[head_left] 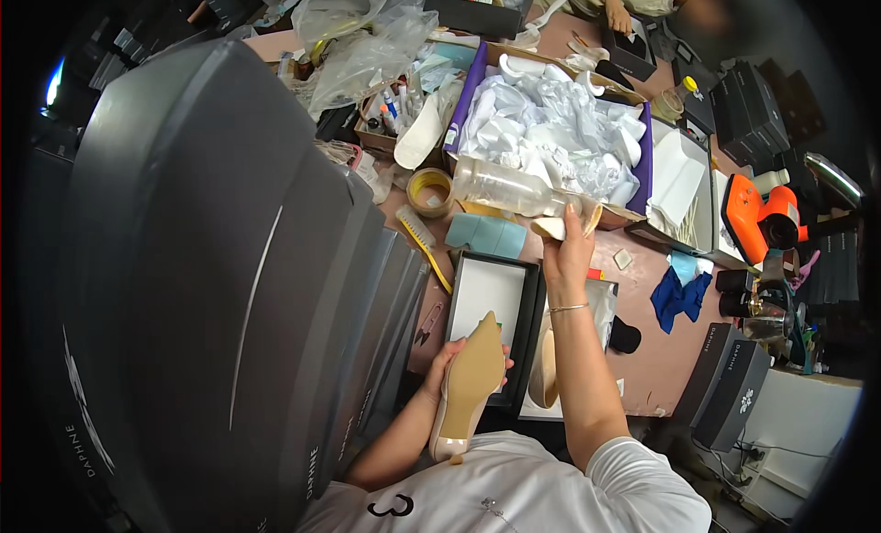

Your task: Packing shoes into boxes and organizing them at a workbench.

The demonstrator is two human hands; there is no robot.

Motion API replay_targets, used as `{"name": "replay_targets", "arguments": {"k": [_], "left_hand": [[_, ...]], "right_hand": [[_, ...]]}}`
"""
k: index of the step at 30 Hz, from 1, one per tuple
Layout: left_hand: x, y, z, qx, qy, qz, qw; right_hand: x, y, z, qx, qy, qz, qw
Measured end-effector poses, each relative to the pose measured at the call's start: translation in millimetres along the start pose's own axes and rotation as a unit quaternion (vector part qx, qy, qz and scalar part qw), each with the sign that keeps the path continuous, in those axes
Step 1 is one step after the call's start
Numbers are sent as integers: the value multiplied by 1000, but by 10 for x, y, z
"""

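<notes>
My left hand (442, 368) grips a beige pointed-toe heeled shoe (470, 386), its tan sole turned up and its heel toward my body. With my right arm stretched forward, my right hand (574, 244) is closed round the neck of a clear plastic bottle (505, 186) lying on its side in the air. A pale, beige-edged piece (551, 228) shows at those fingers; I cannot tell what it is. Below the shoe's toe stands an open black shoebox (532, 326) with a white inside. Another beige shoe (546, 372) rests right of it, partly behind my right forearm.
Tall stacks of dark shoeboxes (184, 258) fill the left. A purple-edged box (650, 166) holds white crumpled wrapping. Near it lie a tape roll (429, 191), a yellow-handled brush (424, 244) and thread snips (429, 324). An orange tool (757, 212) stands right; a co-worker's hand (619, 19) shows beyond.
</notes>
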State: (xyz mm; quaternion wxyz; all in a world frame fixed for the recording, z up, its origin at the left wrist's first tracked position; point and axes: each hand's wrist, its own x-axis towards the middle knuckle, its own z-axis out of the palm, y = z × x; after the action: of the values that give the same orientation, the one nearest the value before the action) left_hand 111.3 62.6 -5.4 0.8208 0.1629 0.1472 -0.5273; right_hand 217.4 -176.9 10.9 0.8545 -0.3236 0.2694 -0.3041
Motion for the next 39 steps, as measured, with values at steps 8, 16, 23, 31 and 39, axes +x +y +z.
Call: {"name": "replay_targets", "arguments": {"k": [8,16,23,31,39], "left_hand": [[-216,-44,-53,40,42,-20,998],[-314,-3,-51,30,-14,2,999],[24,-158,325,113,12,-56,992],[102,-481,554,170,-1,-92,981],[72,-496,477,188,32,-121,974]], "right_hand": [[173,693,826,-520,-386,-331,686],[-537,-131,336,-592,-385,-158,690],[-2151,-911,-561,-606,-435,-262,612],[-2446,-1002,-697,-624,-382,-271,625],[-2245,-1032,-693,-640,-335,-299,624]]}}
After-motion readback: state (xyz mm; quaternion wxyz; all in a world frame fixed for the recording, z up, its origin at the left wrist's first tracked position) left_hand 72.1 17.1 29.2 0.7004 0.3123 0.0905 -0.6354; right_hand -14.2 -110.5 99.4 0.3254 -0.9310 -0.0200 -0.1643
